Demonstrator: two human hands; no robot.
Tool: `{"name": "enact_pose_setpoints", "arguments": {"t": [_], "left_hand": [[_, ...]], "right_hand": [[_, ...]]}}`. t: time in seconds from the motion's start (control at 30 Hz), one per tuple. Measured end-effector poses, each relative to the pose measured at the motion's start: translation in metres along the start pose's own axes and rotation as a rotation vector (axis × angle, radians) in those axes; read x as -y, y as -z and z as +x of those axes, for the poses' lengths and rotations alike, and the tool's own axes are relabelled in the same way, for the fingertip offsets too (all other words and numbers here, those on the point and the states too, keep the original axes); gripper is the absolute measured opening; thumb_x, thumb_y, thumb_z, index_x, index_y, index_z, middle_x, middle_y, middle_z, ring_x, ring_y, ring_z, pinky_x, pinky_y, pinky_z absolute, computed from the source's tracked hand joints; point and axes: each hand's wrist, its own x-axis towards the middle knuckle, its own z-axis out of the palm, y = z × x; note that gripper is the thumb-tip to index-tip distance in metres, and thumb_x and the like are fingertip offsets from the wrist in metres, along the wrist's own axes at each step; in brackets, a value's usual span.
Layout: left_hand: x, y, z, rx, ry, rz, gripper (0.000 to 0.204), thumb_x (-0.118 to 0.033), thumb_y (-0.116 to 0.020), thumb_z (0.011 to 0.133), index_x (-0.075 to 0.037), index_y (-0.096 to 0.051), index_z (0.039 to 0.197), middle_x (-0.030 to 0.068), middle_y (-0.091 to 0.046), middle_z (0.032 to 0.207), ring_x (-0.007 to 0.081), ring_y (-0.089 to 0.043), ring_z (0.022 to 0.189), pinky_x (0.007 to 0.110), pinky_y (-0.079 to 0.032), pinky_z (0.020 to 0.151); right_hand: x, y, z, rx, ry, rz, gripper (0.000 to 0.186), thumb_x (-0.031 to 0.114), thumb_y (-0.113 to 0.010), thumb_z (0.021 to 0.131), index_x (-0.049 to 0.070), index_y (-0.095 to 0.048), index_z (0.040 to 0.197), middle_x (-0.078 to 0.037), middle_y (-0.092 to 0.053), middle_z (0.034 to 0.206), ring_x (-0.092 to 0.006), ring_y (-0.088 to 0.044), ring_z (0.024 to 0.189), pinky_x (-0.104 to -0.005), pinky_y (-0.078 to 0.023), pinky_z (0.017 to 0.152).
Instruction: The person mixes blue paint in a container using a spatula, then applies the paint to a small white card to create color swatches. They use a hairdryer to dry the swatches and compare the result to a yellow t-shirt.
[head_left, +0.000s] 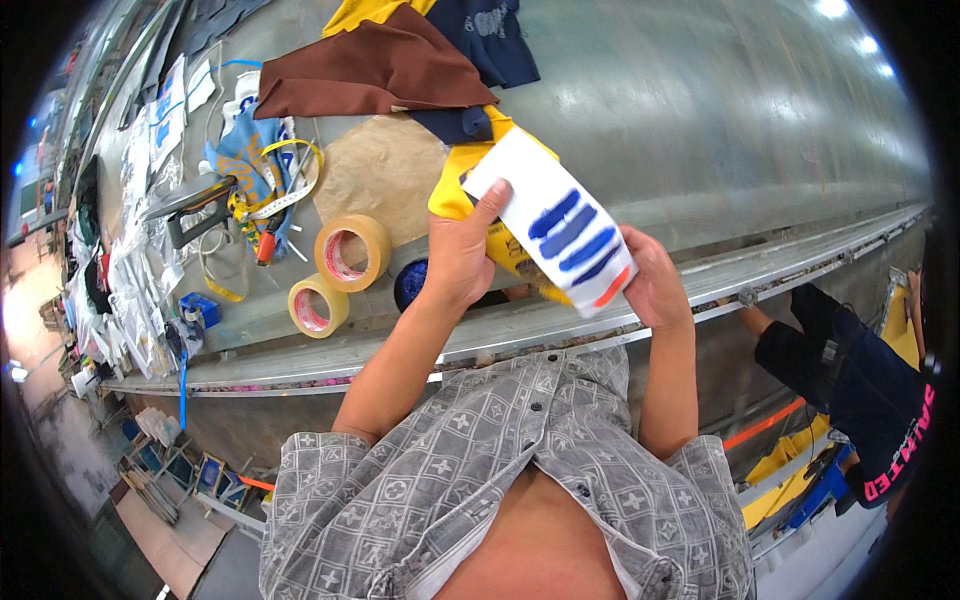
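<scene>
Both hands hold up a flat white piece [520, 180], perhaps cloth or paper, marked with several blue stripes and one orange stripe. My left hand [462, 250] pinches its left edge, thumb on top. At the lower right corner, my right hand [655, 282] grips it with closed fingers. Yellow cloth [455, 190] lies behind the white piece and beside my left hand; whether that hand also holds it I cannot tell. A brown cloth [390, 65] and a dark blue printed cloth [495, 45] lie beyond on the metal table [720, 120].
Left of my hands are a large tape roll [378, 248], a smaller roll [339, 300], a dark round container with blue contents [408, 284] and brown paper [380, 170]. Farther left lie a yellow tape measure [312, 170], scissors [195, 200] and plastic bags [140, 300]. Another person [850, 370] is at right.
</scene>
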Motion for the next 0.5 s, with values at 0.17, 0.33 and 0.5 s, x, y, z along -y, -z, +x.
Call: {"name": "enact_pose_setpoints", "arguments": {"t": [0.17,0.33,0.5], "left_hand": [[-0.001,0.006,0.007,-0.105,-0.044,-0.103,0.034,-0.015,-0.067,0.089,-0.006,-0.054,0.119,0.0038,-0.064,0.110,0.0150,-0.061,0.102,0.033,-0.049,0.088],[0.006,0.004,0.005,-0.049,-0.015,-0.082,0.036,-0.021,-0.066,0.090,-0.008,-0.053,0.121,0.0040,-0.062,0.115,0.0172,-0.059,0.107,0.037,-0.047,0.092],[0.004,0.004,-0.002,0.010,0.039,-0.071,0.038,-0.021,-0.063,0.092,-0.008,-0.050,0.125,0.0050,-0.061,0.116,0.0183,-0.058,0.109,0.039,-0.046,0.094]], "right_hand": [[-0.029,-0.002,-0.011,-0.061,0.055,0.204,0.059,0.037,-0.069,0.085,0.003,-0.047,0.127,-0.012,-0.060,0.117,-0.0217,-0.060,0.105,-0.0386,-0.049,0.087],[-0.040,-0.031,-0.003,-0.195,0.085,0.301,0.044,0.026,-0.066,0.088,0.006,-0.050,0.124,-0.008,-0.063,0.109,-0.0202,-0.060,0.095,-0.0365,-0.049,0.081],[-0.031,-0.040,0.006,-0.364,0.210,0.316,0.029,0.019,-0.062,0.091,0.008,-0.055,0.117,-0.005,-0.066,0.106,-0.0160,-0.064,0.092,-0.0301,-0.054,0.072]]}}
